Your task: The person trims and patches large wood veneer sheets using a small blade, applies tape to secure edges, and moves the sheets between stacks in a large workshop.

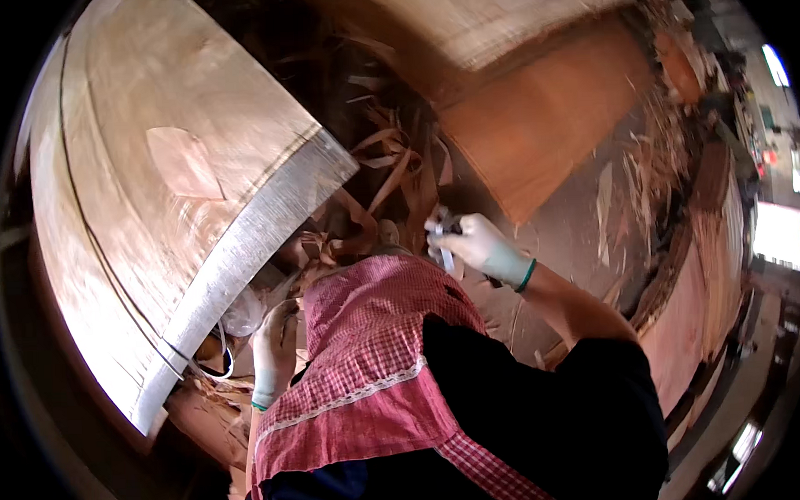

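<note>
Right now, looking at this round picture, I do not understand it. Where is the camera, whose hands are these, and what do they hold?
There is no machine here. The camera sits on a person's head and looks down, and its wide lens bends straight edges. Both gloved hands belong to that person, who wears a red checked cloth. The right hand is closed on a small tool; its kind is too blurred to tell. The left hand is low beside the grey edge strip of a large veneer sheet; its grip is unclear. Curled wood strips lie between them.
</note>
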Tool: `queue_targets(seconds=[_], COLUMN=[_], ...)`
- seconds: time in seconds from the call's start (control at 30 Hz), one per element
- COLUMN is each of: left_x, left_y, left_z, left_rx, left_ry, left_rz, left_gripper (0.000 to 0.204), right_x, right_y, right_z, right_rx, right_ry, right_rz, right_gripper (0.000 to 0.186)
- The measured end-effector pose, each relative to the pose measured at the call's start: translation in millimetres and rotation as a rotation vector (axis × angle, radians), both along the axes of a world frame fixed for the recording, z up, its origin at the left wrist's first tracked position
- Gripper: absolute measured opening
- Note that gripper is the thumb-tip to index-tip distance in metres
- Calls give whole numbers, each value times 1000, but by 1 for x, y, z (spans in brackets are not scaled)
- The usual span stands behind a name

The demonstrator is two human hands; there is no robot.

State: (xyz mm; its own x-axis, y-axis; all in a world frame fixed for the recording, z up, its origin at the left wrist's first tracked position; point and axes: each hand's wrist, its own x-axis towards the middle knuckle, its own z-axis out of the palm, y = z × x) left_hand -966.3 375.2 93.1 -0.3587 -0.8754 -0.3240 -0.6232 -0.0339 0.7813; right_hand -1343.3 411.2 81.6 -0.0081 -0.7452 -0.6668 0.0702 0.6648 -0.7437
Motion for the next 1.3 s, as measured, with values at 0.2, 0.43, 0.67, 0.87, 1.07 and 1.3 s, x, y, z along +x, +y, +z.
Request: queue_targets(seconds=[0.2,0.43,0.67,0.87,1.07,1.3], left_x=[-58,-98,-53,1,6,2], left_y=[-40,-109,-114,-167,-204,-176], left_z=[-5,26,-22,-82,-104,-94], left_rx=[46,482,373,-619,-644,-612], left_ry=[262,763,963,28,-353,-408], left_rz=[12,181,835,882,982,328], left_gripper=[28,20,12,14,17,45], right_x=[13,77,124,199,213,214], right_y=[-95,-145,-194,-264,-305,-301], right_z=[57,72,1,-37,-94,-102], right_rx=[-45,-123,-189,-237,-253,-247], right_ry=[-108,60,110,168,392,472], right_rz=[160,638,657,711,799,788], right_gripper=[25,20,28,13,15,28])
